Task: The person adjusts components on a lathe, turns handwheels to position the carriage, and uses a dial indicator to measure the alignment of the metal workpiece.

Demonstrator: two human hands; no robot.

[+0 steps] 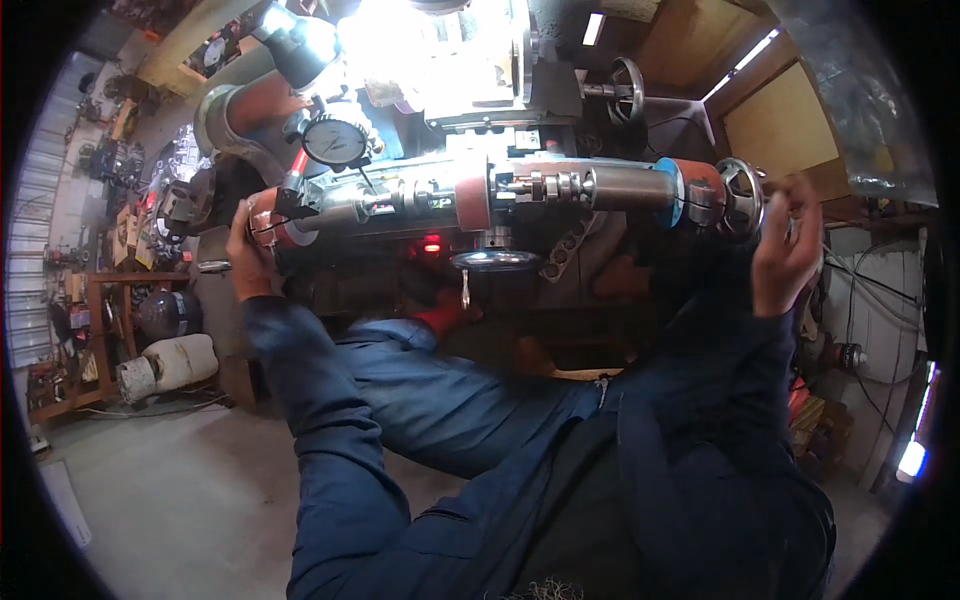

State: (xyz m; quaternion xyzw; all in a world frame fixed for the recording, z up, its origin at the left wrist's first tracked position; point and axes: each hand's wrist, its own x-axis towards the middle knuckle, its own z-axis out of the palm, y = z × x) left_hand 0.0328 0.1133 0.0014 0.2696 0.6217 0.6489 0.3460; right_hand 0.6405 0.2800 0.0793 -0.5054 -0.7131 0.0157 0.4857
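Note:
A long machine bed runs across in front of me, with a metal shaft with lobes, which looks like a camshaft, mounted lengthwise between two end heads. My left hand is closed round the outer side of the red left end head; some fingers are hidden. At the other end, my right hand is raised beside the spoked handwheel, fingers apart and slightly blurred. The handwheel adjoins the red right end head. A round dial gauge stands over the shaft's left part, its thin probe pointing down.
Below the bed's middle sits a chrome handwheel with a crank handle. A bright lamp glares at the back. Another handwheel stands behind. A dirty white cylinder lies at left near cluttered shelves. Cables hang at the right.

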